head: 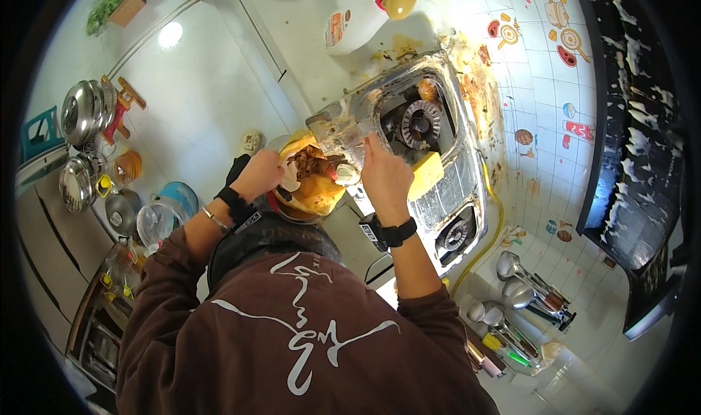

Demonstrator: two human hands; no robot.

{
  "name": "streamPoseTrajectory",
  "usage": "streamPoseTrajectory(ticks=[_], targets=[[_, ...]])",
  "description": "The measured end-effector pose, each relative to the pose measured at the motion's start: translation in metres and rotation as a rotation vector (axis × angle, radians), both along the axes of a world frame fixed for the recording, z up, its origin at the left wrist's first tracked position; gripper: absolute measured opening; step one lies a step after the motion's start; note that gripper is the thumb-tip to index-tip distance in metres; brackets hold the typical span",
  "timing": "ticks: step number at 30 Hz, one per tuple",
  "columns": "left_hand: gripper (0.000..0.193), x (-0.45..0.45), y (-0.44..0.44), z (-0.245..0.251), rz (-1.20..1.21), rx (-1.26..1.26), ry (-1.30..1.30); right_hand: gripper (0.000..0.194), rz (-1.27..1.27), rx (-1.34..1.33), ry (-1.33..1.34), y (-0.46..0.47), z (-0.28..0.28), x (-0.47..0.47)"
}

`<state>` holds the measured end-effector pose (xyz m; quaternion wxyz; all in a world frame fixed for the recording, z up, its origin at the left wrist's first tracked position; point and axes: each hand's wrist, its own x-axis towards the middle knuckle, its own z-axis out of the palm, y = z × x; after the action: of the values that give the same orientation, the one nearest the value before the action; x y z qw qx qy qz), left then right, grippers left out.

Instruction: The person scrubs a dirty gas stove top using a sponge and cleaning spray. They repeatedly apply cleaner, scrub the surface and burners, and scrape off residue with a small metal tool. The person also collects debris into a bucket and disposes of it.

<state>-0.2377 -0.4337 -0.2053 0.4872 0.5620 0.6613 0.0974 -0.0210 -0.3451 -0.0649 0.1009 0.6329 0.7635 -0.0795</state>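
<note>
My left hand [260,175] is closed at the rim of a yellow plastic bag [315,200] that lines a bin. Brown scraps [308,162] and a pale crumpled piece [289,177] lie inside the bag. My right hand [386,176] is above the near edge of a greasy gas stove [449,179], its index finger stretched forward. Whether its curled fingers hold something is hidden. A yellow sponge [426,176] rests on the stove beside that hand. Between my hands, a white cap-like object [347,174] with a red part shows at the bag's edge.
Two burners [421,123] are set in the stove, with a yellow hose [495,212] behind. A white jug [358,26] stands beyond it. Ladles [517,293] hang on the tiled wall under a foam-streaked range hood [638,124]. Pots [82,111] and a blue basin [179,194] stand at left.
</note>
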Motion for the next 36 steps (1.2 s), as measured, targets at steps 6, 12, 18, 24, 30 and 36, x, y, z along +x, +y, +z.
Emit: streamPoseTrajectory(ticks=[6, 12, 18, 24, 30, 36], targets=[[0.025, -0.002, -0.001, -0.008, -0.007, 0.016, 0.001, 0.032, -0.221, -0.025, 0.281, 0.006, -0.014, 0.003], [0.025, -0.006, 0.001, -0.007, -0.023, -0.013, 0.011, 0.034, -0.48, -0.216, 0.365, 0.013, -0.008, -0.004], [0.025, -0.01, 0.005, -0.002, -0.054, 0.003, 0.011, 0.036, -0.432, -0.131, 0.521, 0.023, -0.015, -0.003], [0.025, -0.009, 0.008, 0.003, -0.071, -0.051, 0.014, 0.035, -0.418, -0.109, 0.429, 0.006, -0.018, -0.001], [0.025, -0.01, 0.008, 0.004, -0.052, -0.081, 0.004, 0.034, -0.51, -0.231, 0.423, 0.011, -0.013, -0.002], [0.024, -0.01, 0.005, 0.0, -0.024, 0.033, -0.034, 0.036, -0.476, -0.162, 0.551, 0.017, -0.017, -0.001]])
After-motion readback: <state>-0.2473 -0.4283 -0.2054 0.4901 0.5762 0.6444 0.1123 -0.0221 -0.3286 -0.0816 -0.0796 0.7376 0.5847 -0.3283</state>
